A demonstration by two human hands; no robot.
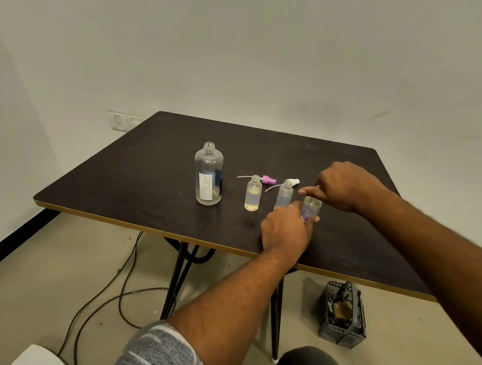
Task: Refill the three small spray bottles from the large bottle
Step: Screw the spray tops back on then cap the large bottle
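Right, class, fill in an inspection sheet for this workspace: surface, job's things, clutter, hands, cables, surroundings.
Surface: dark table, pale edge.
Job's things: large bottle uncapped, upright; yellowish small bottle and clear small bottle open, upright; pink spray head and white spray head lying behind them.
Clutter: grey basket on the floor.
Hands: left hand grips the third small bottle; right hand at its top, one finger out, hold unclear.
Cables: cables trailing on the floor under the table.
Surroundings: wall socket behind the table.

A dark bench is standing under the left grip. A grey basket is sitting on the floor below-right of it, and cables are trailing below-left.
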